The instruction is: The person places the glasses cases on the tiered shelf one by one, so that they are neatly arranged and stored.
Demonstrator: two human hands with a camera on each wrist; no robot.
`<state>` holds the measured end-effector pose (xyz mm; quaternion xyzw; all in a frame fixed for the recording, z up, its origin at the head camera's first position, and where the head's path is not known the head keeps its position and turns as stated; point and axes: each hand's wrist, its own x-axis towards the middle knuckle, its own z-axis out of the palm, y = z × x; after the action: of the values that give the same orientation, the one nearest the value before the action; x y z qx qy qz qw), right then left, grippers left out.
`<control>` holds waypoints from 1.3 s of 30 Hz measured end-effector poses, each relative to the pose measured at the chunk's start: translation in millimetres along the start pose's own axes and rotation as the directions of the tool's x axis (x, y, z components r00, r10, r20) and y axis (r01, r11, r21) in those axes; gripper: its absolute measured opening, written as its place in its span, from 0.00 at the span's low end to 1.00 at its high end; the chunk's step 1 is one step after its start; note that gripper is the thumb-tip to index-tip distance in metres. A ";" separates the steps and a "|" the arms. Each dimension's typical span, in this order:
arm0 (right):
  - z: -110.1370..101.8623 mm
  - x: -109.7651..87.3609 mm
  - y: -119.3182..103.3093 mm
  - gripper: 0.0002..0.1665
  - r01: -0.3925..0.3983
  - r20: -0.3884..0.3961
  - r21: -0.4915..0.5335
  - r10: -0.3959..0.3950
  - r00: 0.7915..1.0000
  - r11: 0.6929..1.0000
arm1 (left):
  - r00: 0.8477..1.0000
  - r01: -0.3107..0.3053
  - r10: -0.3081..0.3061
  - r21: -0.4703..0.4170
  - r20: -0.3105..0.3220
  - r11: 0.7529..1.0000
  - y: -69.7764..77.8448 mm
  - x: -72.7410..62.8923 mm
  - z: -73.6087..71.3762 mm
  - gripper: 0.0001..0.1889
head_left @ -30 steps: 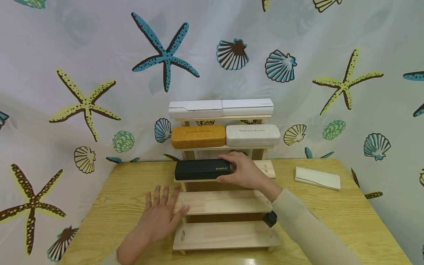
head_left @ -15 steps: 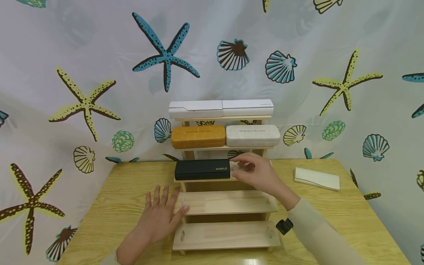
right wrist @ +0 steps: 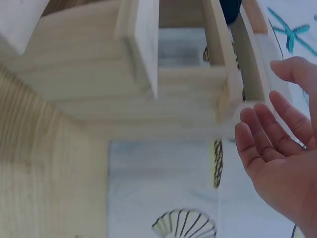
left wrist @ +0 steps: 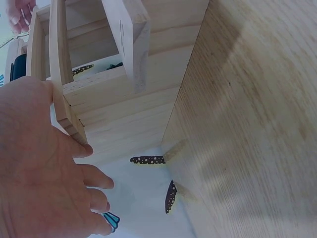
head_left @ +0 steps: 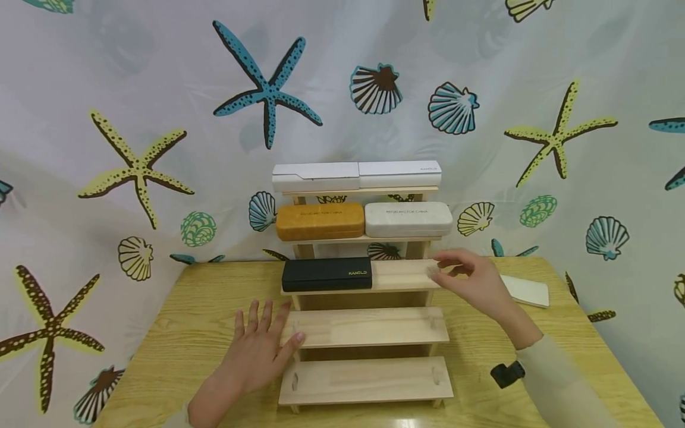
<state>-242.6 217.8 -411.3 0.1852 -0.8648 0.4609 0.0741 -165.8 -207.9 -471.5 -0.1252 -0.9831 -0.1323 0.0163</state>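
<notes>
My left hand lies with fingers spread at the left end of a stepped wooden rack, the thumb over one tier's edge. In the left wrist view, the same hand is against that tier's end. My right hand holds nothing, its fingers loosely bent at the right end of the middle tier. The right wrist view shows this hand palm up with fingers apart. On the middle tier's left half sits a black glasses case with gold lettering.
Above, an orange glasses case and a white glasses case sit side by side. Two slim white cases line the top tier. A flat off-white case lies on the wooden table, partly behind my right hand. Patterned cloth hangs behind.
My right hand has let go of the black glasses case and moved right, away from it. The case stays on the middle tier. My left hand has not moved.
</notes>
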 end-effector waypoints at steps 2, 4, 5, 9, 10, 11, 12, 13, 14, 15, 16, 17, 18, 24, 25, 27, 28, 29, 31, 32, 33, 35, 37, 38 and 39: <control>-10.0 -4.6 10.5 0.24 -0.019 -0.012 -0.013 0.019 1.000 1.000 | 1.000 -0.001 0.001 -0.002 0.000 1.000 0.1 -0.1 -0.3 0.41; -19.3 -10.1 21.7 0.25 -0.038 -0.030 -0.030 0.037 0.999 0.999 | 1.000 -0.001 0.001 -0.005 0.000 1.000 0.1 -0.1 -0.5 0.41; -23.7 -13.2 27.3 0.24 -0.050 -0.041 -0.036 0.048 0.998 0.998 | 1.000 -0.001 0.001 -0.006 0.001 1.000 0.2 -0.1 -0.7 0.41; -39.2 -26.0 50.1 0.26 -0.088 -0.095 -0.059 0.082 0.992 0.994 | 1.000 0.002 -0.002 -0.011 0.005 1.000 0.1 0.1 -1.2 0.41; -43.1 -29.1 56.4 0.26 -0.094 -0.110 -0.064 0.087 0.990 0.993 | 1.000 0.002 -0.002 -0.011 0.006 1.000 0.1 0.1 -1.2 0.41; -47.0 -32.5 62.5 0.27 -0.099 -0.126 -0.071 0.090 0.988 0.993 | 1.000 0.002 -0.002 -0.011 0.006 1.000 0.2 0.1 -1.2 0.41; -50.9 -35.6 68.5 0.27 -0.106 -0.140 -0.079 0.094 0.986 0.991 | 1.000 0.002 -0.002 -0.010 0.006 1.000 0.1 0.2 -1.1 0.41; -54.9 -38.4 74.5 0.28 -0.114 -0.152 -0.082 0.101 0.983 0.990 | 1.000 0.001 -0.001 -0.010 0.005 1.000 0.2 0.2 -1.1 0.41; -58.7 -40.9 80.4 0.29 -0.122 -0.164 -0.086 0.107 0.981 0.989 | 1.000 0.000 0.000 -0.009 0.004 1.000 0.2 0.2 -0.9 0.41; -62.5 -43.2 86.3 0.30 -0.133 -0.175 -0.089 0.116 0.978 0.987 | 1.000 0.000 0.000 -0.008 0.002 1.000 0.2 0.2 -0.8 0.41; -66.2 -45.7 91.6 0.30 -0.152 -0.183 -0.091 0.133 0.974 0.984 | 1.000 -0.001 0.001 -0.007 0.002 1.000 0.0 0.1 -0.6 0.41; -69.7 -48.0 96.2 0.31 -0.170 -0.188 -0.092 0.150 0.971 0.981 | 1.000 -0.002 0.002 -0.007 0.000 1.000 0.0 0.0 -0.6 0.41; -73.1 -50.0 100.4 0.32 -0.192 -0.191 -0.097 0.171 0.967 0.977 | 1.000 -0.004 0.004 -0.009 -0.002 1.000 -0.1 -0.3 -0.7 0.41; -87.3 -60.8 121.3 0.38 -0.274 -0.224 -0.150 0.238 0.945 0.950 | 1.000 0.000 0.000 -0.027 0.001 1.000 -0.4 -1.0 -1.1 0.41; -88.6 -62.2 125.0 0.38 -0.277 -0.228 -0.152 0.239 0.944 0.949 | 1.000 0.002 -0.001 -0.026 0.002 1.000 -0.6 -1.0 -1.0 0.41; -90.7 -64.6 132.2 0.40 -0.288 -0.230 -0.153 0.249 0.941 0.945 | 1.000 0.001 -0.001 -0.024 0.000 1.000 -0.8 -1.0 -1.1 0.41; -91.5 -65.5 135.8 0.40 -0.296 -0.231 -0.152 0.257 0.938 0.943 | 1.000 0.000 0.000 -0.023 -0.001 1.000 -1.0 -1.0 -1.1 0.41; -91.9 -66.4 139.6 0.42 -0.305 -0.230 -0.145 0.267 0.936 0.941 | 1.000 0.000 0.000 -0.023 -0.002 1.000 -1.0 -1.1 -1.2 0.41; -93.0 -67.6 147.0 0.45 -0.332 -0.219 -0.127 0.300 0.928 0.935 | 1.000 0.000 0.000 -0.022 -0.002 1.000 -1.2 -1.1 -1.4 0.41; -93.4 -68.0 150.5 0.47 -0.350 -0.211 -0.118 0.321 0.923 0.929 | 1.000 0.001 -0.001 -0.022 -0.001 1.000 -1.2 -1.1 -1.5 0.41; -93.6 -68.5 153.8 0.48 -0.369 -0.205 -0.111 0.342 0.917 0.923 | 1.000 0.001 -0.001 -0.022 0.001 1.000 -1.2 -1.1 -1.7 0.41; -94.3 -69.2 159.5 0.50 -0.405 -0.192 -0.096 0.382 0.904 0.909 | 1.000 0.003 -0.002 -0.023 0.006 1.000 -1.2 -1.1 -1.9 0.41; -94.7 -69.9 164.5 0.51 -0.439 -0.187 -0.100 0.416 0.890 0.893 | 1.000 0.002 -0.002 -0.023 0.009 1.000 -1.3 -0.7 -1.8 0.41; -94.6 -70.3 166.9 0.52 -0.454 -0.188 -0.104 0.430 0.883 0.885 | 1.000 0.001 -0.001 -0.024 0.010 1.000 -1.5 -0.5 -1.6 0.41; -94.4 -70.6 168.7 0.52 -0.469 -0.188 -0.107 0.445 0.876 0.877 | 1.000 -0.001 0.001 -0.023 0.007 1.000 -1.7 -0.3 -1.4 0.41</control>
<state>-247.2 398.8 -508.9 -0.0678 -0.9074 0.4124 0.0446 -166.0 -210.0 -470.7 -0.1263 -0.9816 -0.1431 0.0113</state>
